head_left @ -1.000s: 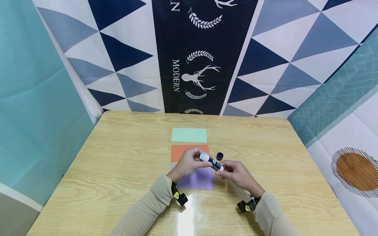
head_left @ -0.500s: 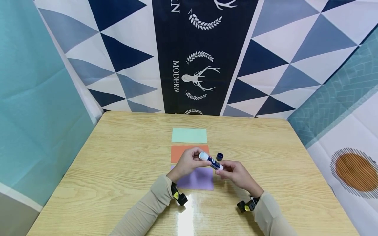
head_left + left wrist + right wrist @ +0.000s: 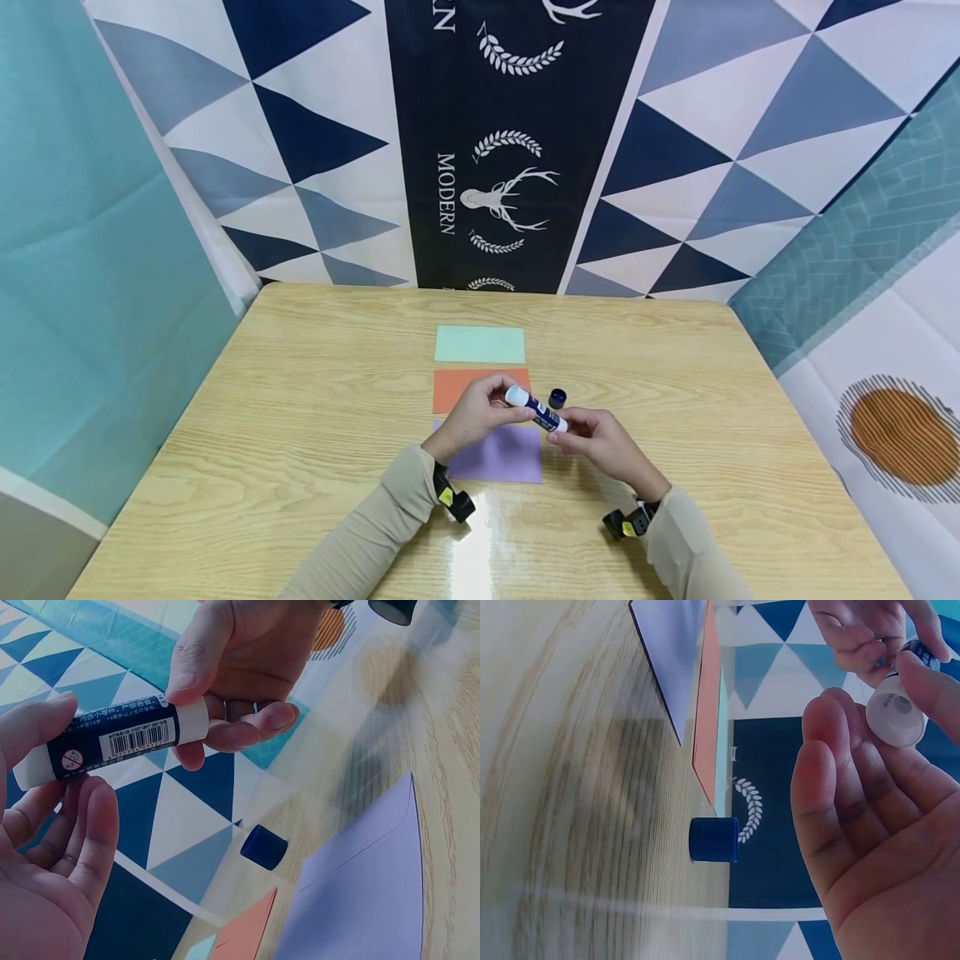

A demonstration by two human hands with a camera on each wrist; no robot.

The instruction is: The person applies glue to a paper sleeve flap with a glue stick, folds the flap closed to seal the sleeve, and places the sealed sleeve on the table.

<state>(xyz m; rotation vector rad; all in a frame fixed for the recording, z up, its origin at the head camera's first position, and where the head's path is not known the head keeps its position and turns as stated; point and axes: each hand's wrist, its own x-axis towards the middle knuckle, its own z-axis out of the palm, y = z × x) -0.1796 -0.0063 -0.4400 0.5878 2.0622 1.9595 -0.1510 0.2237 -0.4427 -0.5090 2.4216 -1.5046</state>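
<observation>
A glue stick (image 3: 542, 411) with a dark blue label and white ends is held aslant above the table, its uncapped end up and to the left. My left hand (image 3: 471, 419) pinches it near that end between thumb and fingers. At the lower end, my right hand (image 3: 606, 443) grips the white base; the right wrist view looks into that hollow base (image 3: 898, 720). The label's barcode (image 3: 137, 739) faces the left wrist camera. On the table just beyond the right fingers stands the dark blue cap (image 3: 557, 398), off the stick. Beneath the left hand lies a purple envelope (image 3: 498, 458).
Behind the purple envelope, an orange envelope (image 3: 453, 390) and a pale green envelope (image 3: 480, 344) lie in a column on the wooden table (image 3: 315, 383). Patterned cloth (image 3: 495, 167) hangs along the table's far edge, with more cloth at both sides.
</observation>
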